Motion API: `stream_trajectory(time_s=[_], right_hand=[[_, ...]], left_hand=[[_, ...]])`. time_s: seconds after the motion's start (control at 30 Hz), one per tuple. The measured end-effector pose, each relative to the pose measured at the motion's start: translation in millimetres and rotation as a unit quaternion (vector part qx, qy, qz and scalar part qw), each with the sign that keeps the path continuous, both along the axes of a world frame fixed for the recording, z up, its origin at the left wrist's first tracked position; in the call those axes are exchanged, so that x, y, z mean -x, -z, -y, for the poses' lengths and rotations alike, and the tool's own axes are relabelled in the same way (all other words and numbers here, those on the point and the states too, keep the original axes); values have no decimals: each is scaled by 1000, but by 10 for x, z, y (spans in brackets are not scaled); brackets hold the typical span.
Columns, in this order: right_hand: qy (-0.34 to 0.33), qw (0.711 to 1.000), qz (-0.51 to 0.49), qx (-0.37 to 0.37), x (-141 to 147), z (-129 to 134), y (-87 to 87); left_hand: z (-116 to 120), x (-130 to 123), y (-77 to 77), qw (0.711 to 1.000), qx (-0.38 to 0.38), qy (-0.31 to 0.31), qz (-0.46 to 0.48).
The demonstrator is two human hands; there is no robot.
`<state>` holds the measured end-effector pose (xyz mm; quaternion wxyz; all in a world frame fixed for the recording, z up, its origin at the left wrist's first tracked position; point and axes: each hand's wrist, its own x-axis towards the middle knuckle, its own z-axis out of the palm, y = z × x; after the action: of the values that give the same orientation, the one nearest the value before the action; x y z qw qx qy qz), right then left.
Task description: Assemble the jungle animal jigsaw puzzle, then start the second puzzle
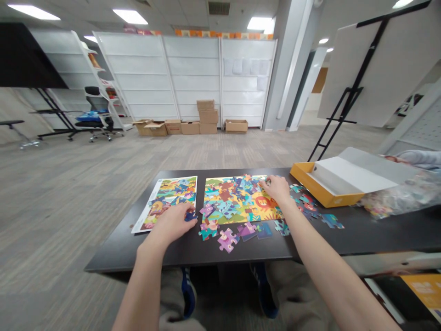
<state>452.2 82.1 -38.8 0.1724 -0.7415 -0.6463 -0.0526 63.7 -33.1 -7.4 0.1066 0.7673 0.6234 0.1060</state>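
Note:
My left hand (174, 224) lies over the right edge of a printed picture sheet (175, 193), its fingertips on a dark blue puzzle piece (190, 216). My right hand (277, 189) rests on the top right of a colourful jigsaw puzzle (234, 200), its fingers among jumbled pieces, so I cannot tell whether it grips one. Between my hands, a few loose pieces lie near the puzzle's lower edge, including a pink one (227, 240). More loose pieces (305, 204) are scattered to the right.
All this lies on a dark table (193, 250). Beyond the pieces at the right stand an orange-yellow box (310, 184) with a white lid (358, 170) and a clear bag of pieces (392, 197). A co-worker's sleeved arm (422, 159) reaches in at the far right.

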Motion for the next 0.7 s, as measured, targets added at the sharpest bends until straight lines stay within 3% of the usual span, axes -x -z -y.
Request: stream_trajectory(time_s=[0.3, 0.57, 0.7], right_hand=[[-13, 999, -47, -13, -48, -63, 34], [15, 999, -49, -9, -44, -81, 77], [-7, 994, -99, -51, -57, -105, 79]], left_hand=[[-4, -29, -32, 1000, -4, 4, -13], [-7, -19, -42, 1000, 3, 7, -12], [3, -17, -48, 1000, 4, 6, -9]])
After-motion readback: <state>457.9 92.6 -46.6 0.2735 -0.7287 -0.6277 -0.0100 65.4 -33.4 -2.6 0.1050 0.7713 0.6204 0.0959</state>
